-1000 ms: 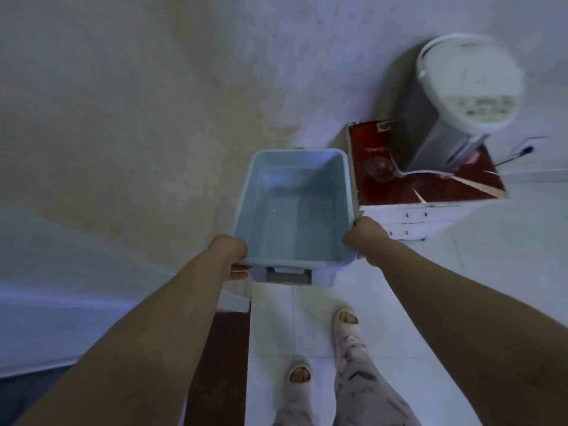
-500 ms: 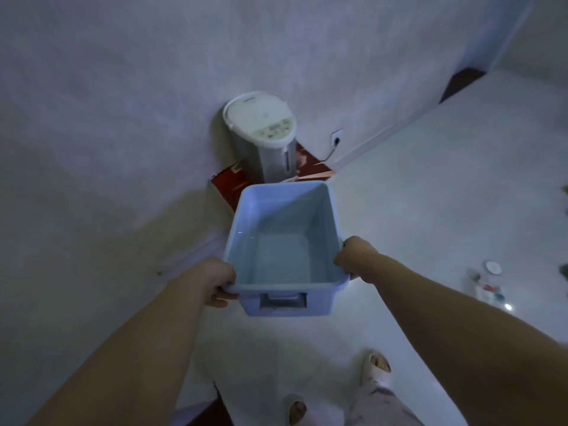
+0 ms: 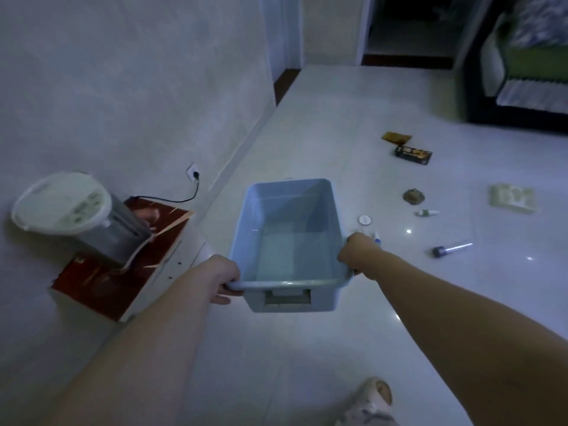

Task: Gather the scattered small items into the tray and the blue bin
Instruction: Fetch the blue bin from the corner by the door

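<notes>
Head view: a person looks down at an empty blue bin (image 3: 285,284), held level in the air above a pale glossy floor (image 3: 307,348). The left hand (image 3: 219,276) grips the rim at the near left corner and the right hand (image 3: 358,252) grips it at the near right. Both sets of fingers are curled under the lip and mostly hidden.

The bin looks like stiff, smooth plastic, and is probably light while empty. Its rolled rim and the handle slot in the near end seem the surest holds.

Small items lie scattered to the right: a round lid (image 3: 365,219), a small bottle (image 3: 426,213), a tube (image 3: 451,249), a dark box (image 3: 413,154) and a pale pack (image 3: 511,198). All look light. The tube and bottle would likely roll, so a fingertip pinch suits them.

No tray can be made out.
</notes>
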